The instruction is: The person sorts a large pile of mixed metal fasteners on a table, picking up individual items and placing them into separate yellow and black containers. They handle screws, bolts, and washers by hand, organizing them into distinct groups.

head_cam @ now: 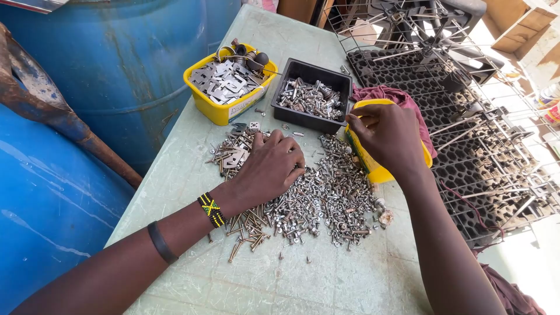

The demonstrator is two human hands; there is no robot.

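Observation:
A wide heap of mixed screws, nuts and bolts (329, 195) lies on a pale green table (326, 280). My left hand (271, 166) rests palm down on the heap's left part, fingers curled among the pieces. My right hand (385, 134) hovers over a yellow tub (373, 169) at the heap's right edge, fingertips pinched together; whether they hold a small piece I cannot tell. Flat metal brackets (233, 153) lie just left of my left hand.
A yellow tub of flat metal plates (224, 87) and a black tray of bolts (312, 96) stand behind the heap. A maroon cloth (388, 94) lies by black honeycomb grids (466, 146) on the right. Blue drums (116, 64) crowd the table's left side.

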